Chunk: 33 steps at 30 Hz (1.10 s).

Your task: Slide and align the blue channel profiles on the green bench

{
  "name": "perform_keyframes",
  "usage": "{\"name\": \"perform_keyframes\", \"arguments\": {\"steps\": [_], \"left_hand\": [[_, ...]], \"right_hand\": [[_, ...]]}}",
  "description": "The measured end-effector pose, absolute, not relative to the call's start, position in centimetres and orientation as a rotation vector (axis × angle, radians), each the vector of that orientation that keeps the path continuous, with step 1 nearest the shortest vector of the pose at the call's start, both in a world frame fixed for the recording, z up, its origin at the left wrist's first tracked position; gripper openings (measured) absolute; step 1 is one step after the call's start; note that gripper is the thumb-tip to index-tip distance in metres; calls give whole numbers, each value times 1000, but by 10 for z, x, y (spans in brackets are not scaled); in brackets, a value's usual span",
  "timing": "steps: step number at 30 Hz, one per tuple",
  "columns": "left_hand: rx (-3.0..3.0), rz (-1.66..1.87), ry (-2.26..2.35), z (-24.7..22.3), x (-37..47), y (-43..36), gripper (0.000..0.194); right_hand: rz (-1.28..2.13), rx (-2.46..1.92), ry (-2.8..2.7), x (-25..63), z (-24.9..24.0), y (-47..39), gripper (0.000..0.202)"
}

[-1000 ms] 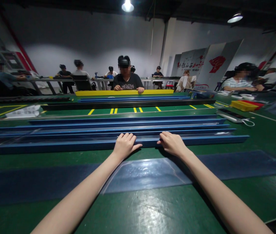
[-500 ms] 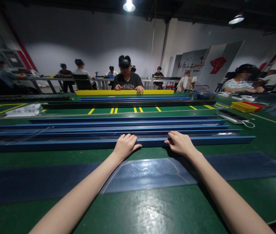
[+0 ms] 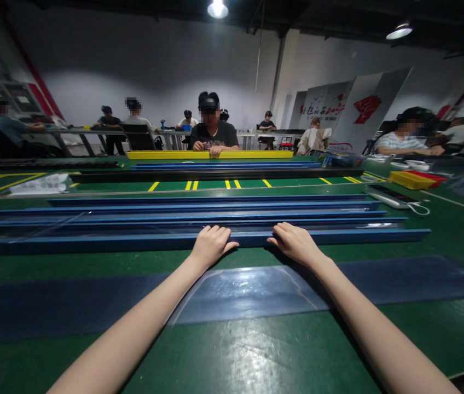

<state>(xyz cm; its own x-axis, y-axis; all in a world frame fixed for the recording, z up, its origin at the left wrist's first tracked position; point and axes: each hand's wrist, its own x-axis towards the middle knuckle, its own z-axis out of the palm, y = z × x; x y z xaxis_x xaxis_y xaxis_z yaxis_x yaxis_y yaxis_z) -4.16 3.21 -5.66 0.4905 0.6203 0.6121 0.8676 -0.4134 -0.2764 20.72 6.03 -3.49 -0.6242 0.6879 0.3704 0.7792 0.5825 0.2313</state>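
Note:
Several long blue channel strips lie across the table, and both my hands are at the nearest blue channel point(image 3: 347, 236). My left hand point(image 3: 212, 243) grips its front wall, fingers curled over the top edge and thumb along the outer face. A short way to the right, my right hand point(image 3: 294, 241) is closed on the same wall, its thumb pointing left; its fingertips are hidden behind the edge. Beneath my forearms a flat, shiny clear plastic strip point(image 3: 248, 293) lies on the green tabletop point(image 3: 232, 350). Clear film point(image 3: 57, 227) shows over the channels at left.
Beyond the channels are a black bar point(image 3: 215, 175) and a yellow bar point(image 3: 154, 155), where a co-worker point(image 3: 214, 131) sits. At right lie a phone on a white power bank point(image 3: 392, 196) and a yellow tray point(image 3: 410, 180). Crumpled clear plastic point(image 3: 39, 184) is at left.
My right hand has slid a little left along the channel's wall, closer to my left hand, which stays put. Across the table, the co-worker's hand has shifted left along the yellow bar.

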Motion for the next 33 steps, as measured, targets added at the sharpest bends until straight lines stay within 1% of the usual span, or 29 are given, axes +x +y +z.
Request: {"name": "perform_keyframes", "arguments": {"steps": [33], "left_hand": [[-2199, -578, -1250, -58, -42, 34, 39]], "right_hand": [[-521, -1224, -2569, 207, -32, 58, 23]]}}
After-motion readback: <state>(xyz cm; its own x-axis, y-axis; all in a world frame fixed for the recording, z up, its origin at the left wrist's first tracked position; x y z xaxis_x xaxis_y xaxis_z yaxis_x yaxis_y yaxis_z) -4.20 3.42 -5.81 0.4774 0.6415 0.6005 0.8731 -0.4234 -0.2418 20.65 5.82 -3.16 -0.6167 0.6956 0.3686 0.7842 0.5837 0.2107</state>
